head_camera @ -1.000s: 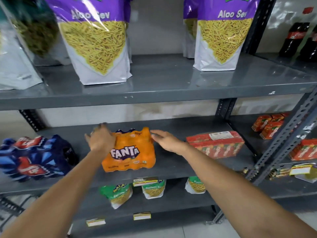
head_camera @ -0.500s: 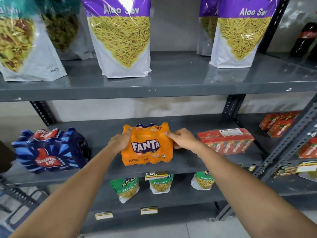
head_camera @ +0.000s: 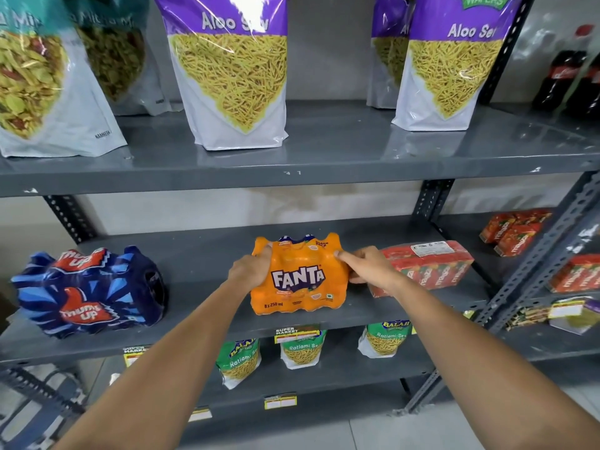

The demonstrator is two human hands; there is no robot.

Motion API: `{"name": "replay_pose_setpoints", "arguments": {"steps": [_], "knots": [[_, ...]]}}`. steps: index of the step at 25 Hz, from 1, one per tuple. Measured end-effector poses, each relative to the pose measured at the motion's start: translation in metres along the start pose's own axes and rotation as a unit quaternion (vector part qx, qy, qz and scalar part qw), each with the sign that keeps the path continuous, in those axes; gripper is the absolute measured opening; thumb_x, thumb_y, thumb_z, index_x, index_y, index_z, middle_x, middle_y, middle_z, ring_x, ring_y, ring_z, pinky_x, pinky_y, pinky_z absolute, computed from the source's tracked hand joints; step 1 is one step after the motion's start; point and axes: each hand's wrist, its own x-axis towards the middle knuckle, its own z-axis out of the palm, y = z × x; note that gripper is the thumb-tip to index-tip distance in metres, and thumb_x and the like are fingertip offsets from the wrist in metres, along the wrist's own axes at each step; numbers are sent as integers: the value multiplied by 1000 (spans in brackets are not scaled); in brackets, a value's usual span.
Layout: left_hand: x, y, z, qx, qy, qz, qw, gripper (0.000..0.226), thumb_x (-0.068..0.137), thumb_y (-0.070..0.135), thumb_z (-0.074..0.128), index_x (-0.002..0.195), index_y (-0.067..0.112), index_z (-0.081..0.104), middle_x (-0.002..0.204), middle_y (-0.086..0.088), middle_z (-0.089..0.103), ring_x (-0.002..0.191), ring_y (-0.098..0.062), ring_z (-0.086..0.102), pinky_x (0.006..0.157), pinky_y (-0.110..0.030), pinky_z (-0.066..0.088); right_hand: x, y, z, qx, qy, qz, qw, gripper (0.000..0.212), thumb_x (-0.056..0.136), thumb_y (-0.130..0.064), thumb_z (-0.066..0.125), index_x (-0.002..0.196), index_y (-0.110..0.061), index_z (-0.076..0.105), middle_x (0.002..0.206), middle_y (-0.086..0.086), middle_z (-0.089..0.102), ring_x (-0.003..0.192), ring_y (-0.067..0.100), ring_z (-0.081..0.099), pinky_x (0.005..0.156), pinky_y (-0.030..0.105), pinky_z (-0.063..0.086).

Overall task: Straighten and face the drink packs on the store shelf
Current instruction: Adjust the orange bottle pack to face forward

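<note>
An orange Fanta pack (head_camera: pixel 298 277) stands near the front of the grey middle shelf (head_camera: pixel 207 254), its label facing me. My left hand (head_camera: pixel 251 269) grips its left side and my right hand (head_camera: pixel 367 267) grips its right side, thumbs on the front. A dark blue Thums Up pack (head_camera: pixel 87 292) lies tilted at the shelf's left end. To the right of the Fanta, a red juice carton pack (head_camera: pixel 428 264) lies on its side, partly behind my right hand.
Large snack bags (head_camera: pixel 232 76) stand on the upper shelf (head_camera: pixel 324 151). Small green snack packets (head_camera: pixel 238 360) sit on the lower shelf. A neighbouring rack on the right holds red cartons (head_camera: pixel 513 228) and cola bottles (head_camera: pixel 558 79). Slotted uprights (head_camera: pixel 532 274) frame the shelves.
Both hands closed on the sides of the Fanta pack and turned it upright and square, with its label toward me. My view shifted left and closer.
</note>
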Motion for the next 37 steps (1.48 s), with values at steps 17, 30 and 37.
{"name": "replay_pose_setpoints", "arguments": {"steps": [17, 30, 37], "knots": [[8, -106, -177, 22, 346, 132, 929, 52, 82, -8, 47, 130, 8, 59, 113, -19, 68, 103, -38, 64, 94, -39, 50, 34, -120, 121, -348, -54, -117, 929, 40, 100, -28, 38, 138, -28, 50, 148, 2, 48, 139, 32, 38, 117, 60, 13], [42, -242, -269, -65, 265, -62, 960, 67, 97, 56, 31, 111, 0, 66, 115, -27, 66, 109, -42, 61, 89, -41, 45, -30, -178, 326, -139, -145, -255, 946, 42, 99, -37, 50, 141, -34, 47, 135, 14, 54, 122, 31, 54, 100, 42, 48], [41, -204, -236, -29, 195, -16, 980, 58, 98, 50, 37, 105, 2, 70, 111, -25, 68, 93, -36, 61, 82, -36, 46, -22, -151, 267, -99, -99, -243, 960, 35, 93, -27, 63, 128, -30, 61, 139, 2, 58, 119, 24, 61, 93, 37, 57]]}}
